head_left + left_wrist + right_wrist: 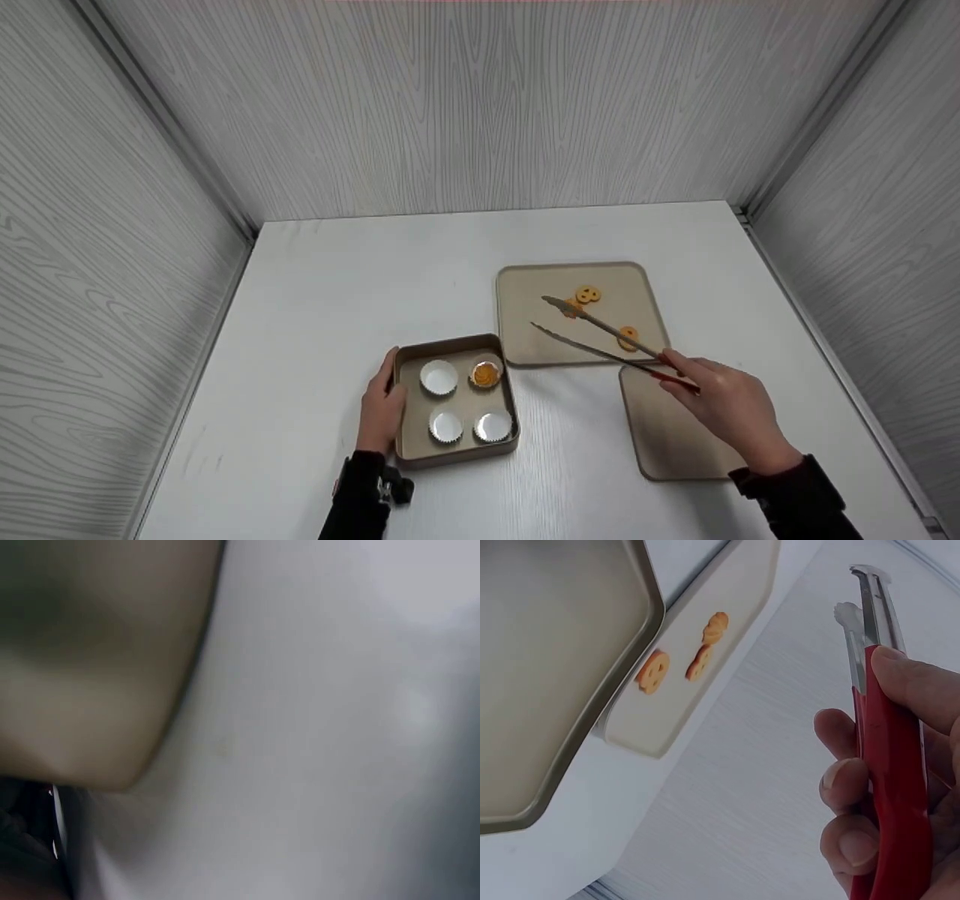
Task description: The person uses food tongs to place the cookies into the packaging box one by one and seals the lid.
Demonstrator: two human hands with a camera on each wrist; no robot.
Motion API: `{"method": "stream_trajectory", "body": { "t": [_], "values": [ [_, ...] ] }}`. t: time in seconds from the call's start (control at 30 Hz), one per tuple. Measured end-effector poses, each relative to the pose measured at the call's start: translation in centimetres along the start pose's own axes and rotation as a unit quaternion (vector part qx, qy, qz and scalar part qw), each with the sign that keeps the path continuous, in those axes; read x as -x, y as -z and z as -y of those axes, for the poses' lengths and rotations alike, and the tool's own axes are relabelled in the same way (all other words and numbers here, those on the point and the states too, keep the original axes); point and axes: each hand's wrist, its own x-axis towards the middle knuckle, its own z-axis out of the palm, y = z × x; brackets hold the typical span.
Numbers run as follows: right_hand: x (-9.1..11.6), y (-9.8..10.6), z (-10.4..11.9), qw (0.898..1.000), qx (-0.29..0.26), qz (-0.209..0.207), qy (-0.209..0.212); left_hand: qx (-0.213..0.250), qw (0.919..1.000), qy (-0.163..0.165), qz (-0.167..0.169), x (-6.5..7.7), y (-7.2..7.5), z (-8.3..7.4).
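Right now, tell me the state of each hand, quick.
Left hand: closed, holding the square pan by its left side.
Right hand: closed, holding the red-handled tongs, tips apart.

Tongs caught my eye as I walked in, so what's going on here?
A person's right hand holds red-handled tongs, tips apart, over the far tray, where three cookies lie. The left hand grips the left side of a square pan. Four small cups stand in the pan; one holds a single cookie, and the other three look empty. A second tray lies partly behind the right hand in the head view.
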Motion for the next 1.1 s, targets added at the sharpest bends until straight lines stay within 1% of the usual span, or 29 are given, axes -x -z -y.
{"method": "stream_trajectory", "body": {
  "t": [0.17,0.37,0.5,0.67,0.93,1.0,1.1],
  "values": [
    [0.8,0.8,-1.2,0.999,0.012,0.001,-0.036,0.004,1.0000,-0.003,-0.001,0.0,-0.1,0.1],
    [2.1,1.9,-2.5,0.994,0.018,0.034,-0.104,0.005,1.0000,-0.006,0.001,0.0,-0.2,0.0],
    [3.1,2.6,-3.3,0.985,0.014,0.079,-0.150,-0.006,1.0000,0.003,0.002,-0.1,-0.1,0.1],
    [4.2,3.3,-4.1,0.969,0.004,0.139,-0.203,-0.020,0.9997,0.017,0.004,-0.1,-0.1,0.1],
    [5.6,3.5,-4.8,0.955,-0.003,0.188,-0.227,-0.006,0.9999,0.011,0.002,-0.3,0.0,0.2],
    [5.8,3.5,-4.9,0.952,-0.008,0.200,-0.233,-0.006,0.9999,0.012,0.002,-0.3,0.0,0.2],
    [6.1,3.4,-5.1,0.949,-0.011,0.208,-0.238,-0.006,0.9998,0.017,0.002,-0.3,0.0,0.1]
  ]
}}
